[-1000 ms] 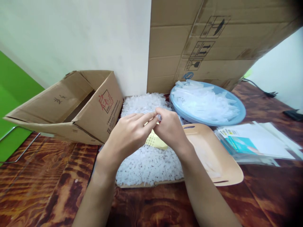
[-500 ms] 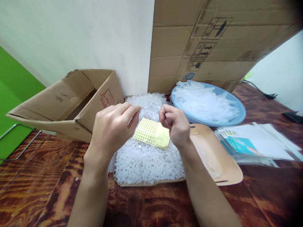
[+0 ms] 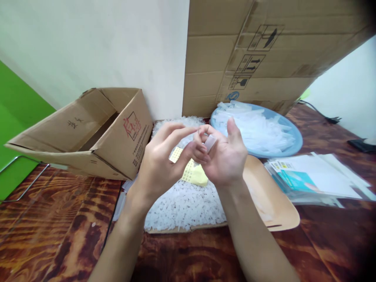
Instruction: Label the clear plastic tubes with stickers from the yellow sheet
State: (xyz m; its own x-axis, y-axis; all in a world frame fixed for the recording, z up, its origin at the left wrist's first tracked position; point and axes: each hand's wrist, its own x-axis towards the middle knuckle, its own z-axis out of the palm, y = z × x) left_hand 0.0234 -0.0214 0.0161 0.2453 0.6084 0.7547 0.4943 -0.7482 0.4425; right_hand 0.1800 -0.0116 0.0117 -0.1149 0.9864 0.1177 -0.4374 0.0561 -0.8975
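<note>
My right hand (image 3: 225,156) is turned palm up, its thumb raised and its fingers curled around a small translucent plastic piece (image 3: 209,143). From the left, my left hand (image 3: 164,156) reaches over to the right hand's fingertips. Its thumb and index finger are apart, and I see nothing between them. Below both hands, a yellow sheet of small round stickers (image 3: 195,176) lies partly covered on a heap of small whitish translucent plastic pieces (image 3: 185,207). The hands hide part of that sheet and heap.
An open cardboard box (image 3: 117,145) stands left. Behind right, a blue basin (image 3: 297,145) holds long translucent plastic pieces, before a large carton (image 3: 211,55). A tan tray (image 3: 282,207) and plastic-wrapped packs (image 3: 317,176) lie right on the wooden table (image 3: 73,223).
My hands have come together. The right hand has turned from a closed fist to palm up, showing the plastic piece, and the left has moved right to its fingertips.
</note>
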